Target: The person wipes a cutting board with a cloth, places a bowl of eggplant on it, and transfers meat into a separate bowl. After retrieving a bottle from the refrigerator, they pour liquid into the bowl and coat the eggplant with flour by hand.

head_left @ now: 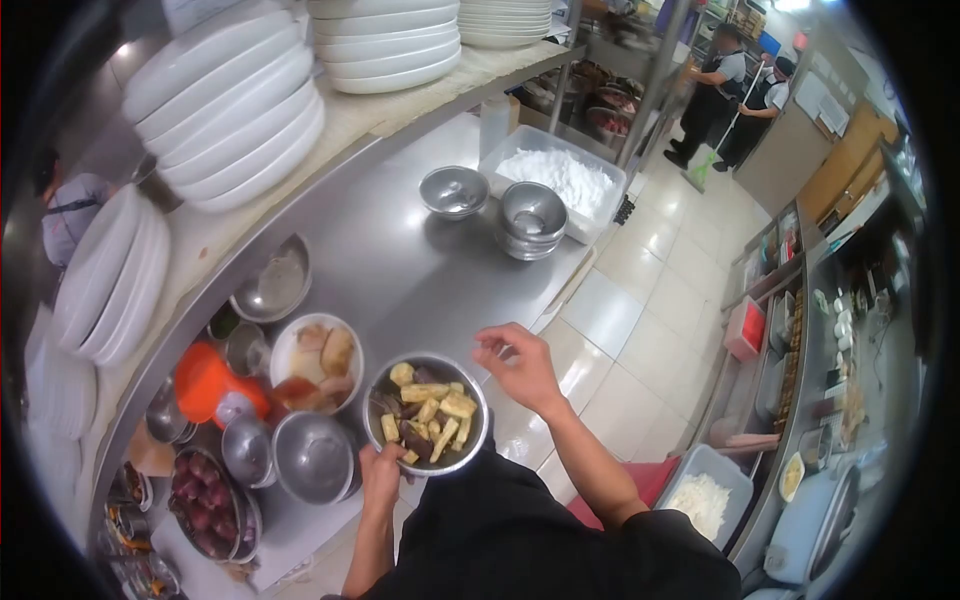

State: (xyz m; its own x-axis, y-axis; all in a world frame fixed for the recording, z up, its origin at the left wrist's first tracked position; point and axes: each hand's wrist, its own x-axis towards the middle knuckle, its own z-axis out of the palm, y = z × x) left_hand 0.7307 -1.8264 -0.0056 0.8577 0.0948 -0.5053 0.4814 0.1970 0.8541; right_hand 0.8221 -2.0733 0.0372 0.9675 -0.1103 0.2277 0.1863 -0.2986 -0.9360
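Steel bowl [482,428] of yellow chunks [445,405]

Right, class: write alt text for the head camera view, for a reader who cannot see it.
A person's left hand holds a metal bowl of yellow and dark food pieces at a steel counter, with the right hand hovering beside its rim. Other bowls stand on the counter, and white plates are stacked on a shelf above.

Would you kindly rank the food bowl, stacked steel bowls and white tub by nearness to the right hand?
1. Food bowl, just left of the right hand.
2. Stacked steel bowls, further along the counter.
3. White tub, behind them.
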